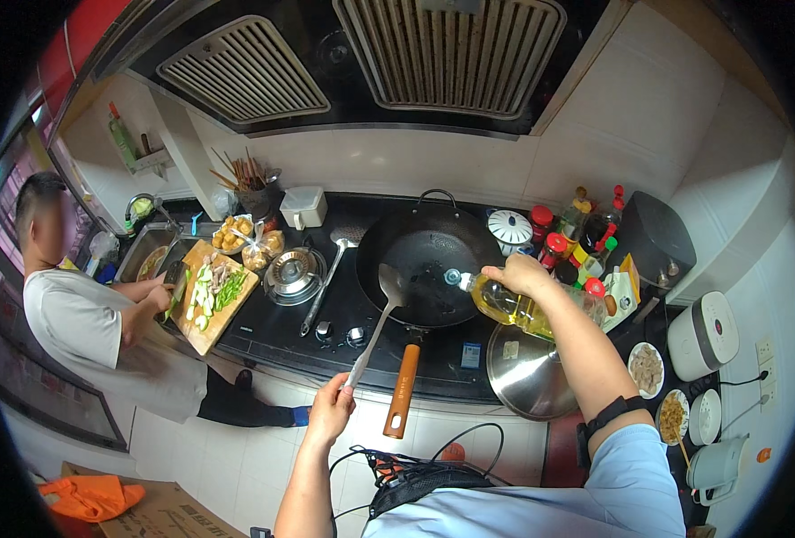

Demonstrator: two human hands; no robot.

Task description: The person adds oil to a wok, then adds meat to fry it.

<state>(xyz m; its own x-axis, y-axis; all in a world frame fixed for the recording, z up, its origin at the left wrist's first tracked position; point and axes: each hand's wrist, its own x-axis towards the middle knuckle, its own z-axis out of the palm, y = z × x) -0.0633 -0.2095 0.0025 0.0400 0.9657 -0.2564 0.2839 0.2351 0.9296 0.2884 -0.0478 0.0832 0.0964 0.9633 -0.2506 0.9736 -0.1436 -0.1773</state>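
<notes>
My left hand [330, 408] grips the handle of a metal wok spatula [390, 282], whose blade rests at the left inside of a black wok [427, 269]. The wok sits on the stove, its wooden handle [402, 390] pointing towards me. In my right hand [520, 274] is a clear plastic bottle of yellow oil [505, 302], tilted with its mouth over the wok's right side. Whether oil is flowing out cannot be told. A few droplets or specks show on the wok's surface. Below the bottle lies a round metal lid [528, 376].
At left another person [81, 309] holds a knife by a cutting board [202, 339] with sliced vegetables and meat. A slotted ladle [330, 282] lies beside the left burner [294, 274]. Sauce bottles [572, 218], a plate of meat [646, 370] and a rice cooker [703, 336] stand at right.
</notes>
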